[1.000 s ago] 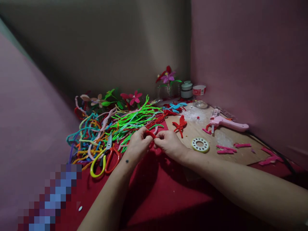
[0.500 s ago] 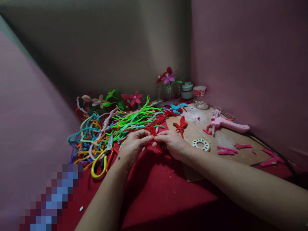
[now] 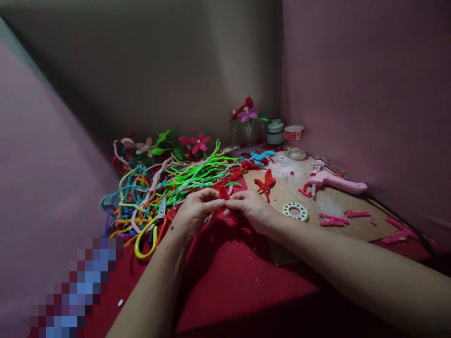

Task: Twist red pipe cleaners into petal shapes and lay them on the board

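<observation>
The tabletop is showing deep red, with a board lying on its right part; pinkish walls are flanking a dim grey one. Above the red area, left of the board, the left hand and right hand are meeting, their fingertips pinching a red piece between them; scissors are lying beside a pipe-cleaner pile.

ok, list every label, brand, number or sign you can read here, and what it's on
Readable text: none.
Red-and-white label on the clear container by the wall: printing and what looks like a barcode, too small and blurred to read.
Pink glue gun, lidded jar, scissors: no lettering can be made out.
</observation>
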`<state>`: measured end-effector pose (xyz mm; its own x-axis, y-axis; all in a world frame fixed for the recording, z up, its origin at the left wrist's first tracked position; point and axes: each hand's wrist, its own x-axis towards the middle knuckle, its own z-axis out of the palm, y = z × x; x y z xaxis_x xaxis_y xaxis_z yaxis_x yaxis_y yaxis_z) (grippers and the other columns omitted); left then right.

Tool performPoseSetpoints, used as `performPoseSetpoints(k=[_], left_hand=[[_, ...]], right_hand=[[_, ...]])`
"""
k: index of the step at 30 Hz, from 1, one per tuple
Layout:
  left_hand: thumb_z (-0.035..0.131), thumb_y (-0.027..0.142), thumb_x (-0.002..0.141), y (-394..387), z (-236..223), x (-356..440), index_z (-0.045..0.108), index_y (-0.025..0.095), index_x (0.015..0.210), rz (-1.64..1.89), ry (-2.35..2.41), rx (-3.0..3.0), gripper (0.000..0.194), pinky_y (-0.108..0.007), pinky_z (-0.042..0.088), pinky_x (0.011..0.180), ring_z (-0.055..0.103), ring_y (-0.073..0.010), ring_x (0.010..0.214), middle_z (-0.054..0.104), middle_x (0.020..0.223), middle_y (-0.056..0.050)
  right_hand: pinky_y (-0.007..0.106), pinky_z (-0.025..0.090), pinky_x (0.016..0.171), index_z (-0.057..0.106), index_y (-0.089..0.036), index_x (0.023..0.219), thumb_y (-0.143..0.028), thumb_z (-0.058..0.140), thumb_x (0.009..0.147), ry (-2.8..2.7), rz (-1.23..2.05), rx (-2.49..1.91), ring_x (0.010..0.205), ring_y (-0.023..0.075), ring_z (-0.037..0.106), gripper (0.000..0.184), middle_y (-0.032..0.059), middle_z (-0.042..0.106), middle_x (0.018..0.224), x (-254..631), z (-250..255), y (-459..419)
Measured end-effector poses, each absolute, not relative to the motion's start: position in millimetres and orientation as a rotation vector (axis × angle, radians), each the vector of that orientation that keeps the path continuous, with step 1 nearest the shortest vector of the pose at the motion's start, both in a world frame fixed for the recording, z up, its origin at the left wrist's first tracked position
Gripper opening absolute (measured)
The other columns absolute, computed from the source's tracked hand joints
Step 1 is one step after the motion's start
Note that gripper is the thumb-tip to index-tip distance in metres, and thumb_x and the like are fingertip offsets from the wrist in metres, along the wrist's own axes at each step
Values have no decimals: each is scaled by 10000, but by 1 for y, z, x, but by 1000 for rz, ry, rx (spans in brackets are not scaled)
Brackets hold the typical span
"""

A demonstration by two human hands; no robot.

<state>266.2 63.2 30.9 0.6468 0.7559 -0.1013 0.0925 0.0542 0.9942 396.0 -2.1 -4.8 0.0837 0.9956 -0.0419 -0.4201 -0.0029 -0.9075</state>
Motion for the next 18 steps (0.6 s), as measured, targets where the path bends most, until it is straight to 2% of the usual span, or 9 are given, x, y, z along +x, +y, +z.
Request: performPoseSetpoints(k=[3, 6, 10, 15, 18], left_hand=[[716, 206, 608, 61, 32, 268, 602, 123, 724, 560, 736, 1350, 182, -197, 386, 486, 522, -82, 489, 595, 597, 1], [733, 191, 583, 62, 30, 269, 549, 126, 621, 610, 781, 1304, 198, -182, 362, 441, 460, -53, 417, 530, 507, 32], [723, 203, 607, 63, 26, 270, 517, 131, 595, 661, 777, 1323, 218, -173, 346, 413, 420, -41, 385, 473, 462, 51], [738, 177, 587, 59, 28, 271, 582, 130, 693, 631, 768, 1263, 195, -198, 447, 505, 536, -70, 505, 570, 606, 21], [744, 152, 567, 58, 29, 270, 604, 133, 724, 619, 780, 1249, 212, -199, 459, 523, 568, -85, 548, 598, 654, 9]], right_hand=[[207, 324, 408, 581, -113, 569, -211, 606, 622, -829, 1342, -947, 379, 72, 451, 114, 18, 588, 500, 397, -4, -3], [220, 352, 445, 592, -108, 573, -187, 608, 595, -824, 1400, -919, 405, 83, 478, 83, 27, 602, 516, 397, -3, -3], [227, 360, 467, 610, -89, 577, -169, 623, 578, -840, 1426, -880, 414, 80, 476, 81, 40, 611, 524, 398, -3, -3], [241, 392, 472, 604, -93, 593, -165, 632, 591, -759, 1502, -888, 415, 98, 507, 77, 47, 631, 549, 399, -3, -2], [243, 402, 467, 609, -93, 597, -155, 633, 584, -758, 1553, -877, 410, 105, 520, 67, 45, 634, 546, 401, -4, -2]])
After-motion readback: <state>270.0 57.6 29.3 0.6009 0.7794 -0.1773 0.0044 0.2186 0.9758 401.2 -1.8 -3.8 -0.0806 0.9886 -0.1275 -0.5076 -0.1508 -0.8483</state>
